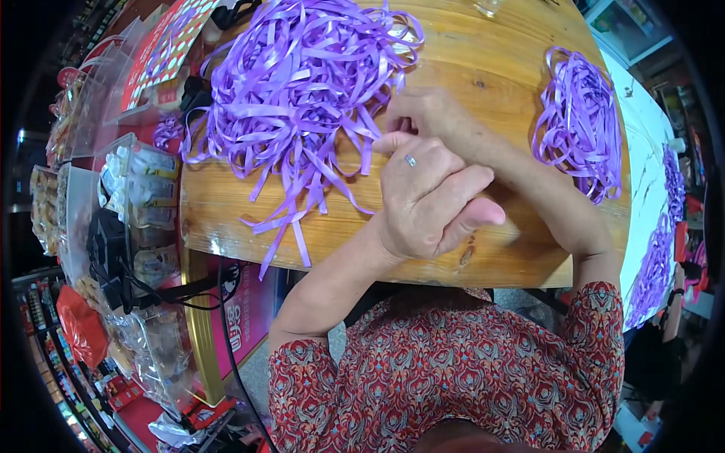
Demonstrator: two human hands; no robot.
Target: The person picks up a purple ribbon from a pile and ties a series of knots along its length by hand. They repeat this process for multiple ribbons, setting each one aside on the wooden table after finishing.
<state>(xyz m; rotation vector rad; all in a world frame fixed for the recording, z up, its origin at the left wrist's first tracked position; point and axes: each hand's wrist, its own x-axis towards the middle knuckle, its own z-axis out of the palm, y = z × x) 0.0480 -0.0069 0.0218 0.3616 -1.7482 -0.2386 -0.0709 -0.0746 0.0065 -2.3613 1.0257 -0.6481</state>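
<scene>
My left hand (434,198) is closed above the wooden table, fingers curled in and thumb pointing right, with a ring on one finger. Just beyond it, and partly covered by it, is my right hand (429,115), its fingers bent toward the left. What either hand holds, if anything, is hidden. Both are beside a big loose heap of shiny purple ribbons (294,83), whose loose ends trail toward the table's near edge. A second bundle of purple ribbons (578,124) lies to the right of my right forearm.
The wooden table (483,38) has its near edge against my body. On the left stand clear plastic containers (151,185), a black device (109,257) and a cable. More purple ribbons (653,268) lie on a white marbled surface (638,98) at the right.
</scene>
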